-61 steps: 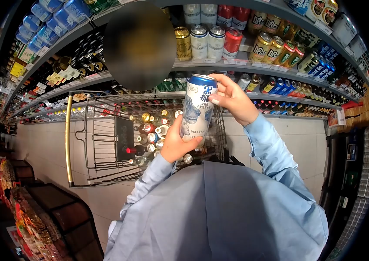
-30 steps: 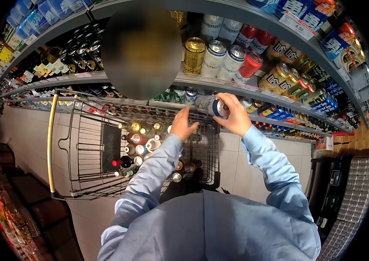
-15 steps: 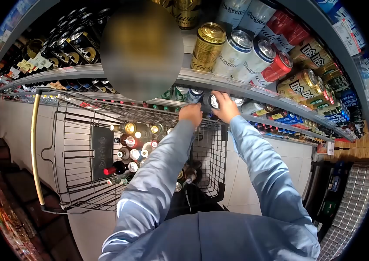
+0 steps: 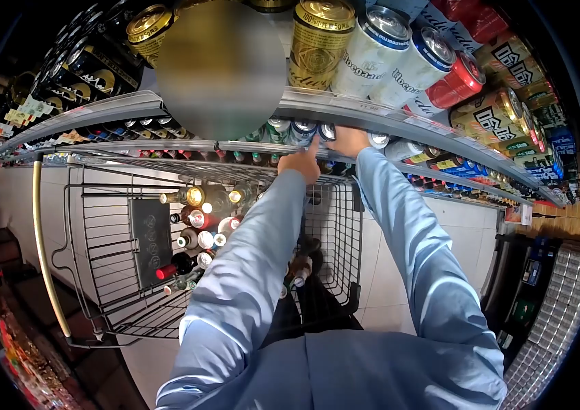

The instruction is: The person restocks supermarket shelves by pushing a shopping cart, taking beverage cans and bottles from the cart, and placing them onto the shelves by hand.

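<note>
On the lower shelf stands a dark can (image 4: 328,131) with a pale top, in line with other cans. My right hand (image 4: 349,141) is closed around its right side, partly under the upper shelf's edge. My left hand (image 4: 300,164) is just in front of the row, its index finger stretched up toward the cans and its other fingers partly hidden. Whether that fingertip touches a can, I cannot tell. Left of the dark can is a blue-and-silver can (image 4: 301,131), then a green can (image 4: 277,128).
A wire shopping cart (image 4: 141,295) holding several bottles (image 4: 184,262) and cans stands beneath my arms. Above my hands, the upper shelf edge (image 4: 372,116) carries gold, white and red cans (image 4: 372,51). Packed cans (image 4: 555,314) are stacked at right. A round blur hides part of the shelves.
The dark can and my right hand have moved farther into the lower shelf. My left hand has shifted slightly up, its index finger now extended. The view has moved closer to the shelves.
</note>
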`<state>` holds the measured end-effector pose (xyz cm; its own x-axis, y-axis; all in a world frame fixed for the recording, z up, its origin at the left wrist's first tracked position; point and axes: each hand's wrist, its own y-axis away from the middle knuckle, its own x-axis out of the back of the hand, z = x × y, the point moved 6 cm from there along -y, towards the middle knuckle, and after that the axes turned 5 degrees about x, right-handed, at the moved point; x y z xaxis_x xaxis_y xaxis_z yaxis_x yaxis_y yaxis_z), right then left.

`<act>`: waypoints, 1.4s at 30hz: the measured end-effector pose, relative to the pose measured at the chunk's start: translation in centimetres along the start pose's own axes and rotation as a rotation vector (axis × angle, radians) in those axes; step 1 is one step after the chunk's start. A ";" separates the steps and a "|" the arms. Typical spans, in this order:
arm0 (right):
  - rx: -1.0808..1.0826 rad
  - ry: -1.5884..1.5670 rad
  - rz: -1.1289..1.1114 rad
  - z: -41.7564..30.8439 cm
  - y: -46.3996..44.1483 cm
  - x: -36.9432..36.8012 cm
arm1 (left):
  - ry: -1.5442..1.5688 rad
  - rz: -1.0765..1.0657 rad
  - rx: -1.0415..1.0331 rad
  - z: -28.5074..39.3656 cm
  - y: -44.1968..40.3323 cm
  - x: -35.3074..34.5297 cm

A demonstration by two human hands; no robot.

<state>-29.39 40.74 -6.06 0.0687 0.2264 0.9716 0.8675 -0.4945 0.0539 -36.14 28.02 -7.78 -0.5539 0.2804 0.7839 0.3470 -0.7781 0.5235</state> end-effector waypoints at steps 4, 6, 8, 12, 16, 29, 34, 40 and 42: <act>-0.026 -0.021 -0.045 -0.3 -0.1 -0.3 | -0.018 -0.014 -0.010 0.1 0.0 0.0; -0.039 -0.013 -0.052 -0.1 -0.2 -0.2 | -0.070 -0.052 0.007 0.3 0.1 -0.1; -0.015 -0.037 -0.026 0.2 -0.3 -0.5 | -0.072 -0.036 0.012 0.3 0.2 -0.2; 0.064 0.048 0.106 0.5 -0.6 -1.1 | -0.020 -0.027 0.045 0.5 1.1 0.7; -0.077 -0.080 0.188 -1.1 2.2 0.9 | 0.336 0.827 -0.380 0.3 4.9 3.3; 0.154 -0.663 -0.418 -16.0 30.0 -6.7 | 0.540 0.301 -0.139 -11.0 30.6 -10.0; 0.135 -0.467 -0.493 -17.5 27.8 -10.0 | 0.592 0.228 -0.033 -7.6 31.1 -7.8; 0.230 -0.412 -0.620 -17.3 25.9 -15.1 | 0.372 0.179 -0.165 -4.5 30.6 -7.8; 0.172 -0.412 -0.712 -17.2 26.0 -15.4 | 0.372 0.139 -0.155 -4.4 30.9 -8.8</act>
<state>-16.35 9.95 -15.69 -0.3781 0.7413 0.5546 0.8322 0.0098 0.5543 -23.85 -0.99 0.05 -0.7551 -0.0328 0.6548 0.3357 -0.8773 0.3432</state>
